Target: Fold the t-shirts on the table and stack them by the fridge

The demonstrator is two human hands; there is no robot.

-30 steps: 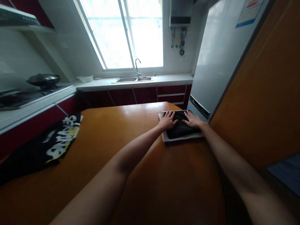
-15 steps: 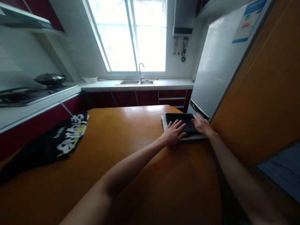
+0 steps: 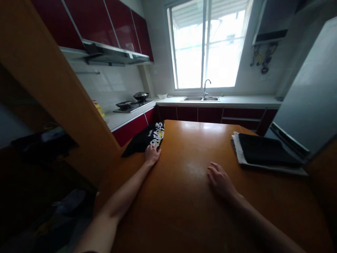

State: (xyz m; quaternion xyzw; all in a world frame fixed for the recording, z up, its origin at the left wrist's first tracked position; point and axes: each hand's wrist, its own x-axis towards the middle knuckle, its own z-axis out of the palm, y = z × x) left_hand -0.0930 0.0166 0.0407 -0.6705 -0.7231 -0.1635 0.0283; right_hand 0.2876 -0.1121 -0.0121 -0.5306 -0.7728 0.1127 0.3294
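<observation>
A black garment (image 3: 140, 140) with white and yellow lettering lies at the left edge of the wooden table (image 3: 184, 207). My left hand (image 3: 152, 154) rests on its near right edge, fingers over the lettering and thumb held apart; no cloth shows pinched between them. Over the middle of the table is my right hand (image 3: 220, 181), empty, with loosely bent fingers pointing forward and left. To the right of that hand, apart from it, a stack of folded cloth (image 3: 268, 149) lies flat, black on top with white and grey layers beneath.
A fridge (image 3: 313, 95) stands beyond the stack at the right. Behind the table run a counter with a sink (image 3: 193, 99) and a faucet, and at left a stove (image 3: 131, 107) with pans. A wooden panel (image 3: 65, 102) rises at the left.
Both hands have left the folded stack. My left hand has moved left onto the lettered garment, my right hand to mid-table. The view has turned left.
</observation>
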